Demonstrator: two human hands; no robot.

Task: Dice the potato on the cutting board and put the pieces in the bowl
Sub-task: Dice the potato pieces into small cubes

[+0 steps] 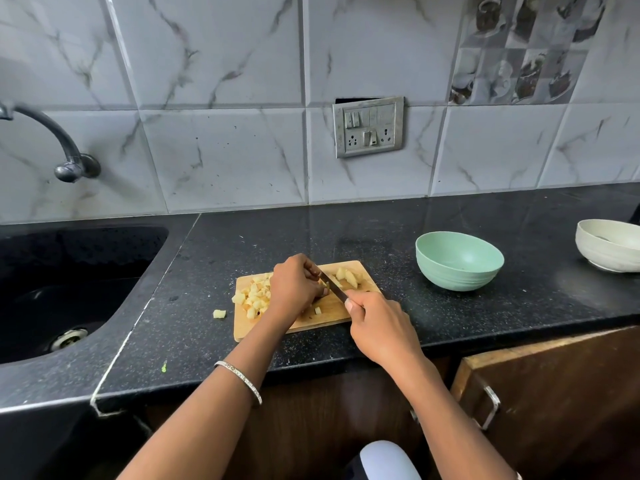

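The knife [333, 286] is gripped by its handle in the right hand [381, 329], and the left hand [294, 285] is curled down on the cutting board [332, 315] right beside the blade, likely to stop a piece sliding, though what is under it cannot be seen. Small potato cubes [255, 296] are piled at the board's left end, out of the way, and bigger chunks [348, 277] are kept past the blade. The green bowl [459, 261] is set near the right, ready to be filled.

1 thin silver bangle [242, 378] on bare left wrist
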